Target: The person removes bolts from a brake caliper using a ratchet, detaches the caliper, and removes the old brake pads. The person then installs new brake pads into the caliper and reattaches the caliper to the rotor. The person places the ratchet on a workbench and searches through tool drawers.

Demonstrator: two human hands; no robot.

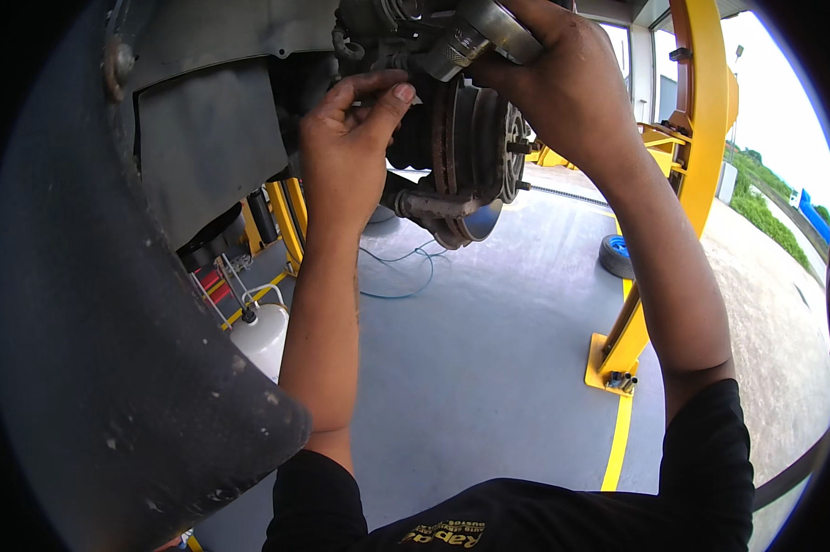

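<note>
Up under the raised vehicle's wheel arch, my right hand (562,87) is wrapped round a silver metal tool (493,32) with a round head and a knurled collar. Its far end is cut off by the top edge. My left hand (346,138) is lower and to the left, with thumb and forefinger pinched beside the suspension parts (378,46). What the pinch holds, if anything, is too small to make out. Just below and between the hands hangs the brake disc (449,138), its wheel hub (512,152) bare with studs showing. A suspension arm (438,204) runs beneath it.
A dark fender edge (203,396) fills the left side, close to my left arm. Yellow lift posts (705,110) stand right and behind. A white tank (263,336), a blue hose (397,294) and a blue-rimmed wheel (616,256) are on the grey floor.
</note>
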